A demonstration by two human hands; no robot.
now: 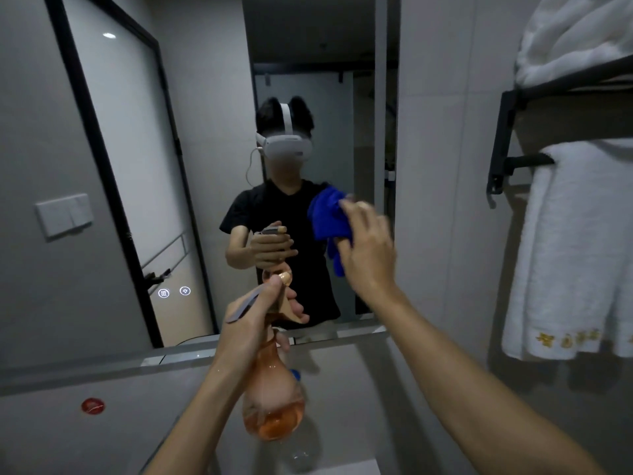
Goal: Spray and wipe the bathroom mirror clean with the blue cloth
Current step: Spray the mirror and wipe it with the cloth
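The bathroom mirror (191,173) fills the wall ahead and reflects a person in a black shirt and headset. My left hand (253,320) grips the neck and trigger of an orange spray bottle (274,402), its nozzle aimed at the glass near the lower edge. My right hand (368,248) is raised to the right part of the mirror and presses the bunched blue cloth (327,217) against the glass. Part of the cloth hangs down below my fingers.
White towels (568,248) hang on a black rack (503,138) on the right wall. A grey counter (102,440) runs below the mirror, with a small red round item (92,405) at left. Two lit touch buttons (174,292) glow low on the mirror.
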